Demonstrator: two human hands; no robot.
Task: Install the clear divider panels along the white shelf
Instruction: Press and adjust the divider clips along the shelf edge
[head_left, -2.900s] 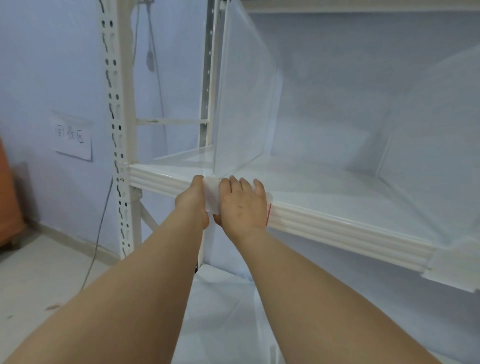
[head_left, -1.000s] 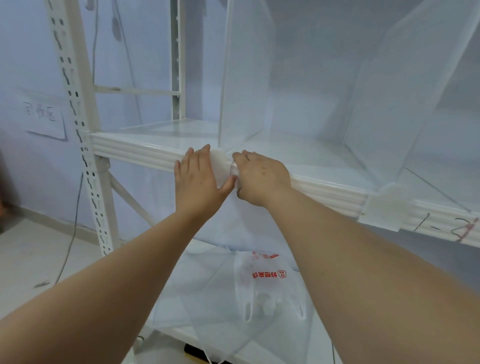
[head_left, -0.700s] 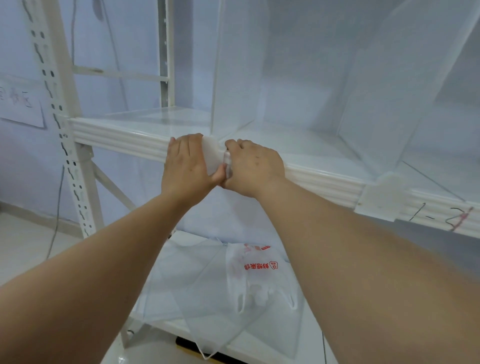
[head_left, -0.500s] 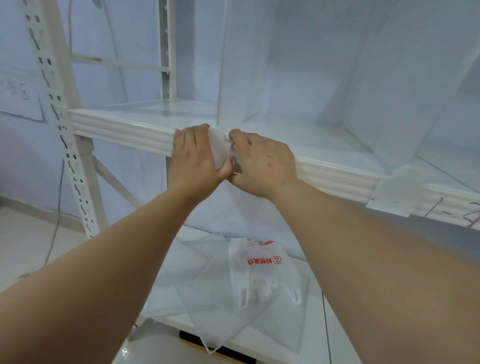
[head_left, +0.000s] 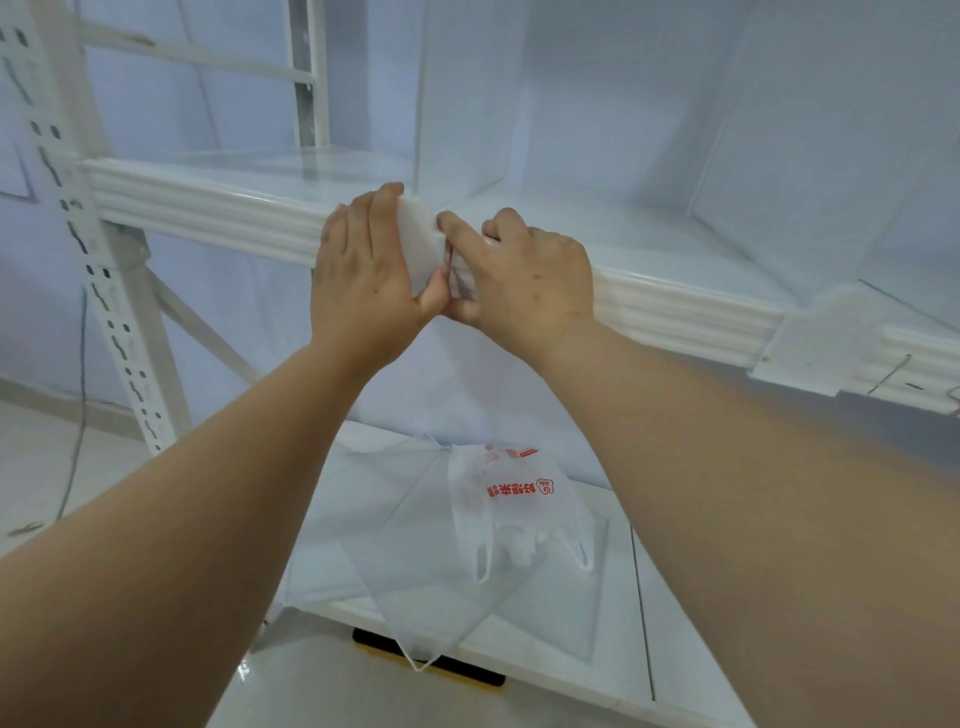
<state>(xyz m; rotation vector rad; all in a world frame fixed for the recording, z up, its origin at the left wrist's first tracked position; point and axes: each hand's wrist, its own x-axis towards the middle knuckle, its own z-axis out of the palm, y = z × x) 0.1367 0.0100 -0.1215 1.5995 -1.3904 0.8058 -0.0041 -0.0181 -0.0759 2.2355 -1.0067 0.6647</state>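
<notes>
A clear divider panel (head_left: 467, 98) stands upright on the white shelf (head_left: 208, 213). Its white front clip (head_left: 418, 234) hooks over the shelf's ribbed front edge. My left hand (head_left: 363, 275) presses flat on the clip from the left, thumb underneath. My right hand (head_left: 524, 275) pinches the clip from the right, fingers curled on the shelf lip. A second clear divider panel (head_left: 810, 135) stands further right, with its own clip (head_left: 826, 343) on the edge.
A perforated white upright post (head_left: 88, 228) carries the shelf at the left. On the lower shelf (head_left: 613, 654) lie loose clear panels (head_left: 395, 545) and a white plastic bag with red print (head_left: 519, 509). A cable (head_left: 78, 405) hangs by the wall.
Both hands stay on the divider's front clip throughout. My left hand went from gripping the edge to pressing flat on the clip. The view swung right and dipped, showing the lower shelf.
</notes>
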